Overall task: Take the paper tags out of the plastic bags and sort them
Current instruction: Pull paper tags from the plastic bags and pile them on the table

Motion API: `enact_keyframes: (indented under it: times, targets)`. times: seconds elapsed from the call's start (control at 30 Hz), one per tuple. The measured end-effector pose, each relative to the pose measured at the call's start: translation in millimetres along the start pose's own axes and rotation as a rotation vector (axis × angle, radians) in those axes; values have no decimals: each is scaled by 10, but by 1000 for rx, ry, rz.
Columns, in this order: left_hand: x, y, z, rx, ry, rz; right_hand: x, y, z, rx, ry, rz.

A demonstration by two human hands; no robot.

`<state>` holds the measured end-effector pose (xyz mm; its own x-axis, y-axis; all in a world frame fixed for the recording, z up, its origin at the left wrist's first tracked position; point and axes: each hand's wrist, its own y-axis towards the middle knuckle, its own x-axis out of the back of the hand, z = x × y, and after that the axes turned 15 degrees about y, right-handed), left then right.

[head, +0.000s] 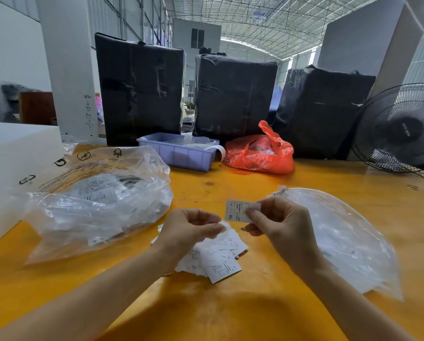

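My right hand [280, 227] pinches a white paper tag [238, 209] marked XL, held above the table at centre. My left hand [191, 230] hovers just left of it, fingers curled, thumb and fingertips at a small white scrap near the tag; what it holds is unclear. Below both hands lies a loose pile of white tags [220, 259] on the yellow table [230, 311]. A large clear plastic bag [95, 200] stuffed with more tags sits to the left. A flatter clear bag [341, 239] lies to the right, under my right wrist.
A lilac plastic bin [179, 153] and a red plastic bag [260, 153] stand at the table's far side. Behind them are three black wrapped bales [235, 94]. A black fan [400, 129] stands far right. A white box [11, 163] occupies the left edge.
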<state>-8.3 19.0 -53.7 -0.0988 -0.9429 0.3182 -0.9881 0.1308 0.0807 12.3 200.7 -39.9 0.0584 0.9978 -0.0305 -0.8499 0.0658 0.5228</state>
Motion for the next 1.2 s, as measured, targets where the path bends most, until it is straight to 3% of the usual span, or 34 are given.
enact_keyframes:
  times: [0.4,0.83,1.2]
  targets:
    - [16,-18,-29,2,-12,13,-67,-63,-26,104,-203,13]
    - [5,-17,-14,-14,-9,55,-78,-75,-8,132,-200,-30]
    - [20,6,3,-38,-23,95,-80,-93,-30,105,-246,55]
